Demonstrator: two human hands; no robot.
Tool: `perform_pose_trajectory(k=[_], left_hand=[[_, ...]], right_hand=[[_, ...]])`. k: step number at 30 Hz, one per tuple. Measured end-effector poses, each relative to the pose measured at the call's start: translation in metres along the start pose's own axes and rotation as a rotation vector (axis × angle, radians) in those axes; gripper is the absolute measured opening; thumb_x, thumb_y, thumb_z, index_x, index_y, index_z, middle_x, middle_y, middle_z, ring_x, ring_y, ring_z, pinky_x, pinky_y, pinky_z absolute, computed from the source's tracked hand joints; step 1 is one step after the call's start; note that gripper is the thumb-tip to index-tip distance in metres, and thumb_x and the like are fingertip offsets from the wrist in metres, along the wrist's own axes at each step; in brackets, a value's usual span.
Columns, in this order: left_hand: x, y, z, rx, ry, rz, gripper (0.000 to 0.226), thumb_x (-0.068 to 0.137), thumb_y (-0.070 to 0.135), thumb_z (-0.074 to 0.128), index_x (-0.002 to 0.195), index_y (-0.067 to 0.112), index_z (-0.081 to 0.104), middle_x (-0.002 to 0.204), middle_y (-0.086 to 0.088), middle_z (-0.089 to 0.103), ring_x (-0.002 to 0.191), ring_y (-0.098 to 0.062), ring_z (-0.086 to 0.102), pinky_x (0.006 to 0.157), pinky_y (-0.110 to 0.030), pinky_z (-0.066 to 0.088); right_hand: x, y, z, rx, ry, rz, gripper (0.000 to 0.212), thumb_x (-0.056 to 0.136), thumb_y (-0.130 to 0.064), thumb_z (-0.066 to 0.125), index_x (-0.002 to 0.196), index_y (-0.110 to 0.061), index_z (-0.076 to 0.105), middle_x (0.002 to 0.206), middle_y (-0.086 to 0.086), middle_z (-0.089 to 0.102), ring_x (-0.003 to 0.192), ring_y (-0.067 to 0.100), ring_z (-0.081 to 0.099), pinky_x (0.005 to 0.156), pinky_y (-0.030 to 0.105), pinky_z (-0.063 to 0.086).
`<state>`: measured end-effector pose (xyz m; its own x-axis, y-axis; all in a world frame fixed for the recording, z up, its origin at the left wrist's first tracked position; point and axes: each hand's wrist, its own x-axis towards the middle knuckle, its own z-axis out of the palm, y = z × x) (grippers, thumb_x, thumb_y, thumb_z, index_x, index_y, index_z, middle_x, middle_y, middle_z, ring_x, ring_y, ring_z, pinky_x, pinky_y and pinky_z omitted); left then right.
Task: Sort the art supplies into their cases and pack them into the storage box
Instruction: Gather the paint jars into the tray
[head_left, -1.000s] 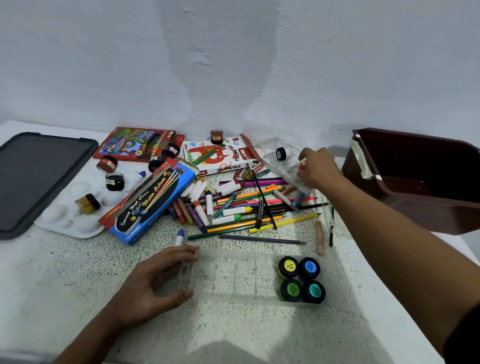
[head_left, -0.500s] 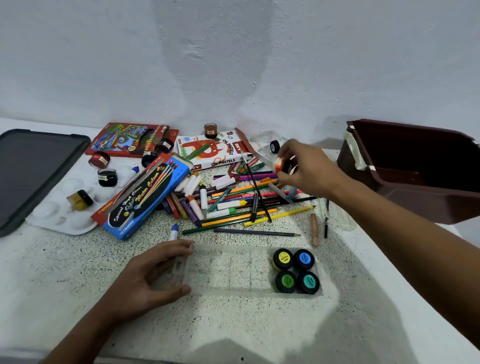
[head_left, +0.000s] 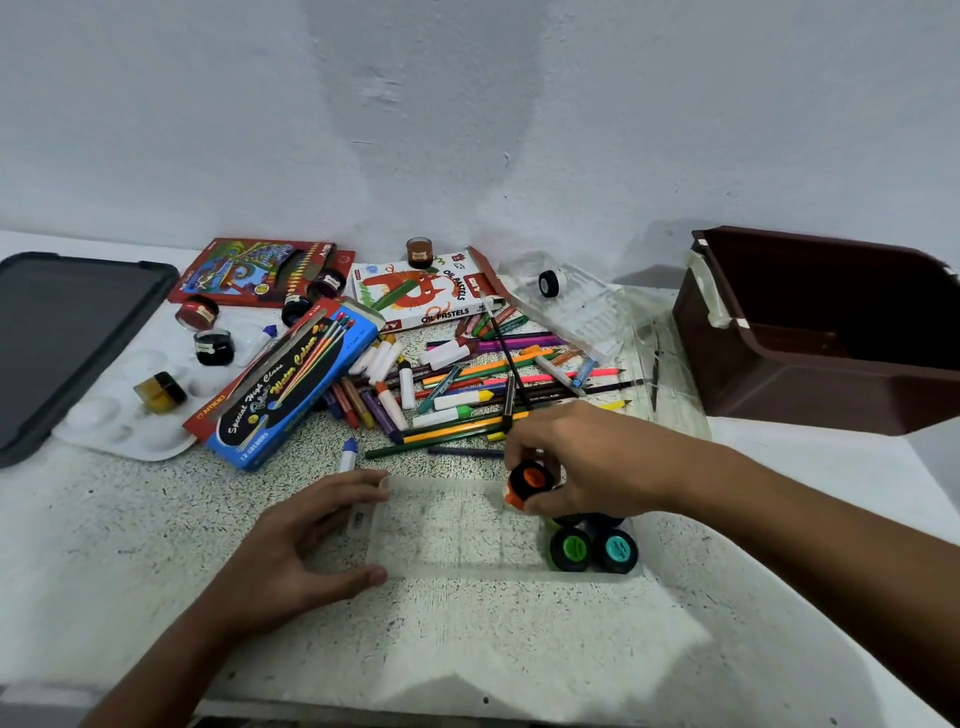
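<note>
**Orange-lidded paint pot over the clear tray**

Orange lid, black body — that's the little paint pot (head_left: 529, 480) the right hand (head_left: 587, 462) pinches between fingertips and thumb, tilted, right above the clear plastic tray (head_left: 457, 525) near its right end. Two more pots sit in that end of the tray: a green-lidded pot (head_left: 570, 548) and a teal-lidded pot (head_left: 618, 548) side by side, with a couple more mostly hidden under the hand.

Left hand (head_left: 301, 545) is spread wide at the tray's left end, fingers along the far edge and thumb at the near edge, fingers fairly straight — more bracing than gripping.

Behind the tray there's a heap of coloured pencils and markers (head_left: 467, 384) on the speckled table (head_left: 156, 519). The blue water colour box (head_left: 291, 384) lies slanted to the left of it, the oil pastels box (head_left: 426, 296) sits by the wall, and a white palette (head_left: 124, 426) carries a few loose jars. The brown storage box (head_left: 831, 374) stands open on the right, well apart from the tray.
</note>
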<state>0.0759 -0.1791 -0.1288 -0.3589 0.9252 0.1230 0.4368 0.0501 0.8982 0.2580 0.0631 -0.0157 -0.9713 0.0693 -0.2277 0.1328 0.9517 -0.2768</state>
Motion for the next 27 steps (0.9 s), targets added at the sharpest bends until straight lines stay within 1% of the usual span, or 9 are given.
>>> perform_pose_trajectory(k=[2,5,8,12,15,19,23,27], left_hand=[[0.0,0.0,0.0,-0.008,-0.005,-0.004,0.063,0.064,0.042,0.085,0.122,0.032,0.063,0.136,0.014,0.056,0.132,-0.008,0.047,0.105,-0.021,0.041],[0.0,0.0,0.0,-0.057,-0.011,-0.01,0.062,0.063,0.038,0.087,0.12,0.029,0.064,0.136,0.012,0.056,0.132,-0.008,0.047,0.104,-0.02,0.041],[0.0,-0.001,0.001,-0.096,-0.014,-0.02,0.062,0.063,0.037,0.087,0.119,0.027,0.065,0.135,0.01,0.057,0.132,-0.009,0.047,0.104,-0.02,0.042],[0.001,0.0,0.0,-0.11,-0.012,-0.024,0.062,0.062,0.037,0.088,0.119,0.026,0.066,0.135,0.009,0.057,0.131,-0.009,0.048,0.103,-0.02,0.043],[0.001,0.0,0.0,-0.114,-0.015,-0.031,0.062,0.062,0.037,0.088,0.118,0.027,0.066,0.135,0.01,0.057,0.132,-0.009,0.048,0.103,-0.02,0.042],[0.001,0.001,0.0,-0.108,-0.01,-0.039,0.061,0.061,0.036,0.088,0.117,0.027,0.066,0.134,0.011,0.058,0.131,-0.008,0.048,0.103,-0.018,0.042],[0.001,0.001,0.0,-0.109,-0.009,-0.044,0.062,0.061,0.037,0.088,0.118,0.027,0.066,0.135,0.011,0.057,0.132,-0.007,0.047,0.103,-0.018,0.042],[0.001,0.003,0.0,-0.116,-0.007,-0.046,0.061,0.061,0.036,0.088,0.117,0.029,0.066,0.134,0.012,0.058,0.132,-0.007,0.047,0.103,-0.018,0.042]], right_hand=[[0.0,-0.002,0.004,-0.01,-0.012,-0.002,0.031,0.084,-0.036,0.069,0.11,-0.023,0.056,0.105,-0.006,0.053,0.088,0.008,0.044,0.073,0.022,0.038],[0.002,-0.004,0.008,-0.045,-0.046,0.007,0.032,0.085,-0.035,0.067,0.113,-0.024,0.056,0.108,-0.002,0.051,0.096,0.014,0.049,0.077,0.027,0.042],[0.004,-0.006,0.014,-0.094,-0.057,0.009,0.033,0.086,-0.034,0.067,0.115,-0.024,0.056,0.111,0.0,0.051,0.094,0.015,0.048,0.075,0.027,0.042],[0.004,-0.01,0.025,-0.166,-0.046,0.022,0.038,0.085,-0.03,0.066,0.118,-0.02,0.051,0.115,0.002,0.051,0.101,0.023,0.053,0.078,0.038,0.05],[0.004,-0.012,0.03,-0.198,-0.024,-0.001,0.036,0.087,-0.028,0.064,0.118,-0.015,0.051,0.113,0.004,0.049,0.102,0.024,0.052,0.078,0.037,0.048],[0.004,-0.01,0.032,-0.185,-0.006,-0.01,0.032,0.088,-0.026,0.062,0.116,-0.015,0.052,0.112,0.005,0.048,0.1,0.024,0.05,0.077,0.036,0.046],[0.003,-0.008,0.033,-0.133,0.037,-0.009,0.031,0.085,-0.027,0.067,0.11,-0.016,0.053,0.109,0.002,0.05,0.099,0.02,0.049,0.078,0.033,0.045],[0.001,-0.004,0.036,-0.076,0.043,-0.002,0.025,0.083,-0.028,0.07,0.091,-0.021,0.046,0.102,-0.001,0.046,0.087,0.014,0.04,0.076,0.03,0.044]])
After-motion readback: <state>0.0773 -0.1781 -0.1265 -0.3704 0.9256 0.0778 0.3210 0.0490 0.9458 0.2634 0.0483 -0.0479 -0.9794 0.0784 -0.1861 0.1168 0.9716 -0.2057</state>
